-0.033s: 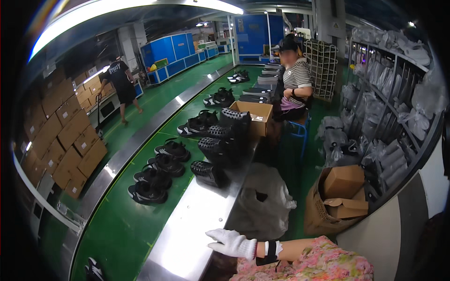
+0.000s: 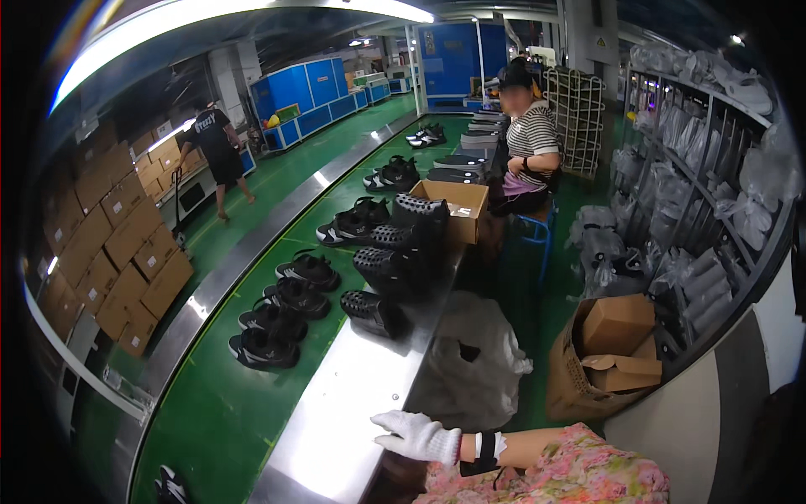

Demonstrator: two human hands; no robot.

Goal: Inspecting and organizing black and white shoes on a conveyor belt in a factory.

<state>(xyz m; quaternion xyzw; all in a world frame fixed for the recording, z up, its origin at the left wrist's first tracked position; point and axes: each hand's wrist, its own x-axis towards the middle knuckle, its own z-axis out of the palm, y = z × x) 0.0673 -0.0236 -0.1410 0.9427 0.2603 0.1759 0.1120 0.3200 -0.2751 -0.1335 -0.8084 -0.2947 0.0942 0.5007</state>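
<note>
My right hand (image 2: pixel 416 437), in a white knitted glove with a black band at the wrist, lies at the near edge of a shiny metal table (image 2: pixel 336 412). Its fingers are stretched out and hold nothing. Farther up the table stand several black pieces with knobbly, dotted tops (image 2: pixel 374 311), whose kind I cannot make out. Beside them on the green surface sit several black shoes (image 2: pixel 264 346) in a row. An open cardboard box (image 2: pixel 462 206) is at the far end of the dotted pieces. My left hand is out of view.
A seated person (image 2: pixel 529 143) in a striped top is beyond the box. Clear plastic sheeting (image 2: pixel 474 361) hangs at the table's side. Right are a large carton (image 2: pixel 571 382) and a rack (image 2: pixel 709 176) of plastic bags. Left, another person (image 2: pixel 214 143) walks near stacked cartons (image 2: pixel 117 252).
</note>
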